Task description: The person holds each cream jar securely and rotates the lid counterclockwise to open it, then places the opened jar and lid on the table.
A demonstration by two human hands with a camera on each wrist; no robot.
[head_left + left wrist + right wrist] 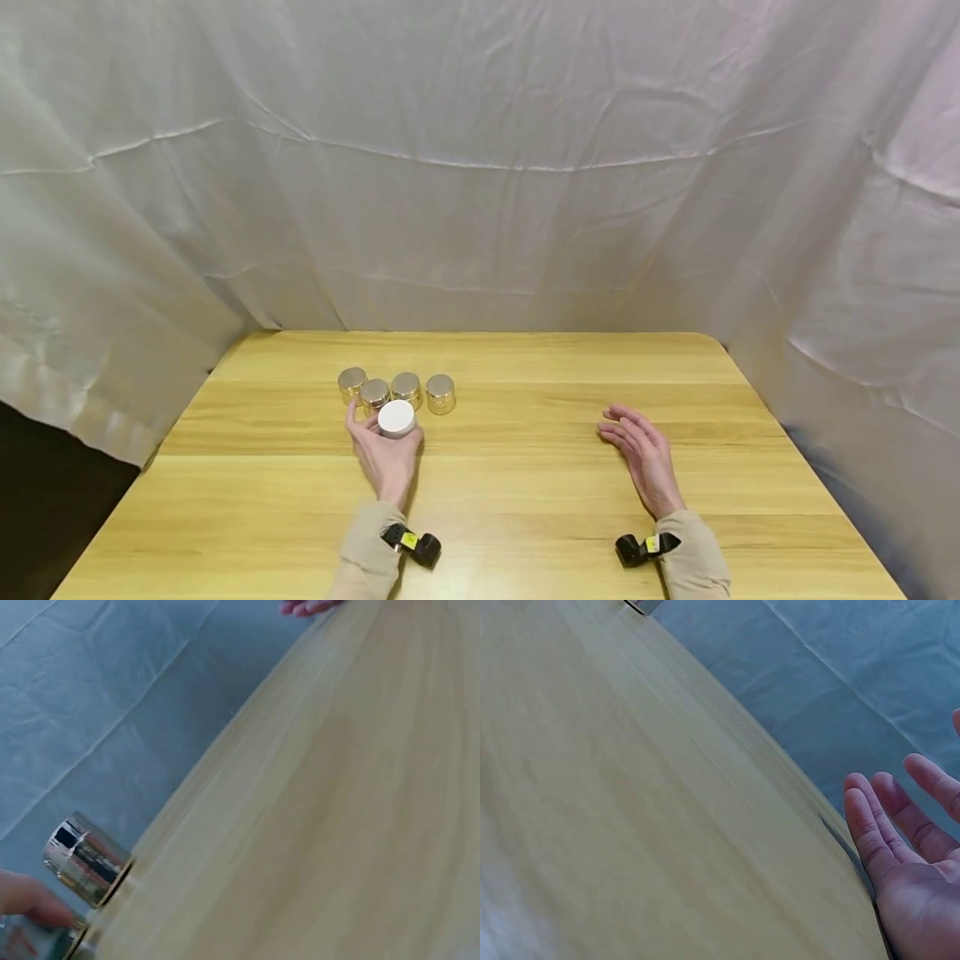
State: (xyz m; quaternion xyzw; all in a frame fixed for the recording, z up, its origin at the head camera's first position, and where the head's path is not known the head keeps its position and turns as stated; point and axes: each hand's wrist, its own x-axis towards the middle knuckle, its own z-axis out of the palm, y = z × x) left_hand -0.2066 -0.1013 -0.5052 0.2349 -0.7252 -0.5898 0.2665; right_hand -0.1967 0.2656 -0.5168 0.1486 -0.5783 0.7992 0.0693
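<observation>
In the head view, my left hand [388, 460] grips a jar with a white lid [397, 418], thumb on one side and fingers on the other. In the left wrist view only a fingertip [46, 906] and part of that jar [34, 939] show at the lower left corner. Just beyond it stand several jars with shiny gold lids, among them one at the right end [441, 393] and one at the left end [352, 383]. My right hand [643, 454] is over the right side of the table, fingers loosely extended and holding nothing.
A light wood table [525, 492] lies under both hands. Grey cloth [480, 225] hangs behind it and along its sides. One gold jar [88, 859] stands close to my left hand in the left wrist view.
</observation>
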